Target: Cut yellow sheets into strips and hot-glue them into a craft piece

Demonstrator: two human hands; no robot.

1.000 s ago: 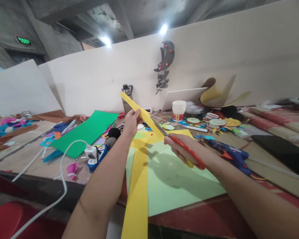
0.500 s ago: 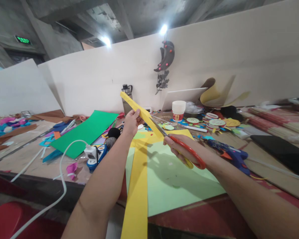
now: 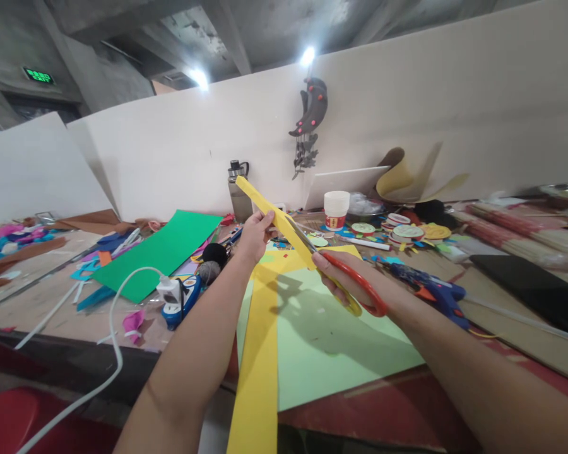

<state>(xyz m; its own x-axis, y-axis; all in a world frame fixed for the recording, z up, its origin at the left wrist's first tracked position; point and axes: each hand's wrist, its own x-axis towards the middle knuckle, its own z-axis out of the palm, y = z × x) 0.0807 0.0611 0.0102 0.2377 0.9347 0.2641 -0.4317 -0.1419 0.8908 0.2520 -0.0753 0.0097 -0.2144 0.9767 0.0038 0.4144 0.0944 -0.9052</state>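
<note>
Here, the left hand (image 3: 257, 236) pinches a yellow strip (image 3: 261, 200) between thumb and fingers above the pale green sheet (image 3: 345, 372); the right hand (image 3: 343, 272) grips scissors (image 3: 366, 291), blades at the strip. If the unsupported paper bends, the cut could wander.

Two glaring white ceiling lamps, one at the top centre (image 3: 307, 57) and one left of it (image 3: 199, 78), bloom into haloes against the dim grey concrete ceiling (image 3: 284, 28), while a small glowing green sign (image 3: 38, 75) shows in the upper left. Broad, soft-edged shadows spread over the flat pale green paper sheet (image 3: 331, 353) and the long yellow paper strip (image 3: 256, 372) at lower centre. Fine detail looks smeary, the wide lens stretches shapes toward the edges, and the lower left corner sinks into gloom.
</note>
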